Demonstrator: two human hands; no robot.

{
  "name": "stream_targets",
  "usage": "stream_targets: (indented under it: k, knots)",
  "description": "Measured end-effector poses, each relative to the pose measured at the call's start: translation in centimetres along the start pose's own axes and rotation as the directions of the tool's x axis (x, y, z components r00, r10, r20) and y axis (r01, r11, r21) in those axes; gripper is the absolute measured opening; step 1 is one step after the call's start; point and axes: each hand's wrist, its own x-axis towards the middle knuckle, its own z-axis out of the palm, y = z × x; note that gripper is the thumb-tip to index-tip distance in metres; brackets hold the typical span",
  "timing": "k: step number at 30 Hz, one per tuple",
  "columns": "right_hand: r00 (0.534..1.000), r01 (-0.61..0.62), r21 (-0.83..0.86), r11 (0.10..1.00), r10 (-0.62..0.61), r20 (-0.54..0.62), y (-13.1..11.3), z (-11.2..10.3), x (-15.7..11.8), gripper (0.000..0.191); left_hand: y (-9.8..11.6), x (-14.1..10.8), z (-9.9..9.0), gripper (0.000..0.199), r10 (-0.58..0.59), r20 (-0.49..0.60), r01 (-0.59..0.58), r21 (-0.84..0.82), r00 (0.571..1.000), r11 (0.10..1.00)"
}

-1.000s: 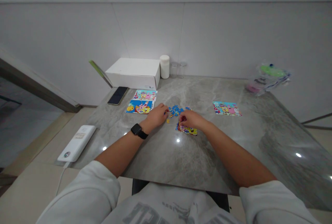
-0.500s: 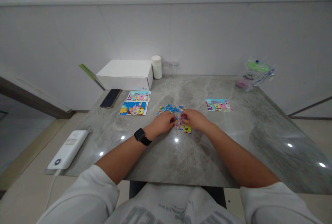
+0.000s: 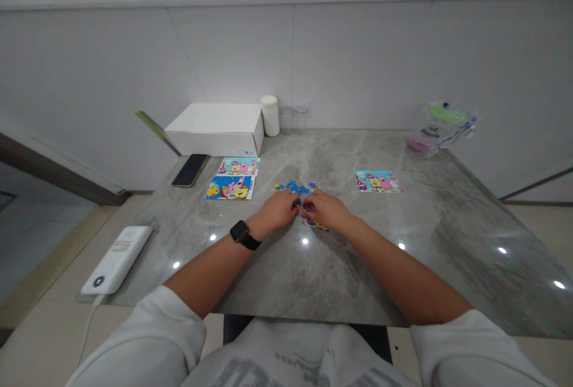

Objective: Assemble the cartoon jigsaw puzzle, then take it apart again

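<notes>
Several small blue and yellow jigsaw pieces [image 3: 293, 186] lie in a loose cluster on the grey marbled table, just beyond my hands. My left hand [image 3: 280, 209], with a black watch on the wrist, has its fingers curled at the left edge of the pieces. Opposite it, my right hand [image 3: 329, 210] is bent over a colourful patch of joined pieces [image 3: 319, 226] and covers most of it. The fingertips of both hands nearly meet. Whatever they pinch is too small and hidden to name.
Picture cards [image 3: 230, 187] lie at the left and another card [image 3: 378, 181] at the right. Behind stand a white box [image 3: 215, 130], a white bottle [image 3: 270, 116] and clear cups [image 3: 293, 120]. A phone [image 3: 190, 170], a power bank [image 3: 117, 258] and a plastic bag [image 3: 441, 130] lie near the edges.
My right hand has moved left, closer to my left hand, and now covers more of the joined patch. My left hand has barely shifted.
</notes>
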Motion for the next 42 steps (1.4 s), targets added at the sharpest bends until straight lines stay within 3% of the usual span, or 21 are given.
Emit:
stream_targets:
  k: [5, 9, 14, 20, 25, 30, 37, 40, 42]
  knots:
    - [0.999, -0.023, 0.035, 0.999, 0.021, 0.042, -0.1, -0.1, 1.3, 0.006, 0.4, 0.8, -0.7, 0.016, -0.067, 0.074, 0.07, -0.034, 0.995, 0.997]
    - [0.995, -0.079, 0.11, 0.991, 0.071, 0.073, 0.1, -0.2, 1.9, 0.014, 0.2, 0.8, -0.9, 0.014, -0.085, 0.084, 0.091, -0.071, 0.993, 0.993]
    - [0.992, -0.096, 0.18, 0.979, 0.078, 0.104, 0.9, 0.0, 2.6, 0.018, -0.6, 0.6, -0.9, 0.024, -0.107, 0.008, 0.107, -0.101, 0.994, 0.989]
    - [0.99, -0.123, 0.351, 0.928, 0.091, 0.107, 2.0, 0.2, 3.5, 0.016, -0.8, 0.5, -1.3, 0.021, -0.027, -0.1, 0.022, -0.053, 0.995, 0.998]
    - [0.993, -0.113, 0.469, 0.876, 0.08, 0.089, 2.5, 0.2, 4.2, 0.014, -0.8, 1.2, -0.6, 0.019, -0.092, 0.004, 0.09, -0.226, 0.996, 0.97]
    - [0.99, -0.14, 0.557, 0.818, 0.102, 0.099, 3.0, 0.4, 4.6, 0.015, -1.0, 1.7, -0.1, 0.012, -0.144, 0.019, 0.143, -0.327, 0.989, 0.934]
    - [0.982, -0.159, 0.458, 0.875, 0.19, -0.022, 3.6, 0.4, 5.0, 0.023, -1.3, 2.2, -0.4, 0.015, -0.158, -0.005, 0.146, -0.362, 0.987, 0.921]
    - [0.99, -0.073, 0.362, 0.929, 0.11, -0.083, 3.5, 0.0, 4.9, 0.021, -1.7, 2.4, -0.2, 0.014, -0.15, -0.022, 0.129, -0.397, 0.988, 0.909]
    - [0.998, -0.025, 0.343, 0.939, 0.044, -0.047, 3.3, -0.3, 4.7, 0.015, -1.9, 2.4, 0.0, 0.014, -0.162, -0.035, 0.133, -0.413, 0.986, 0.901]
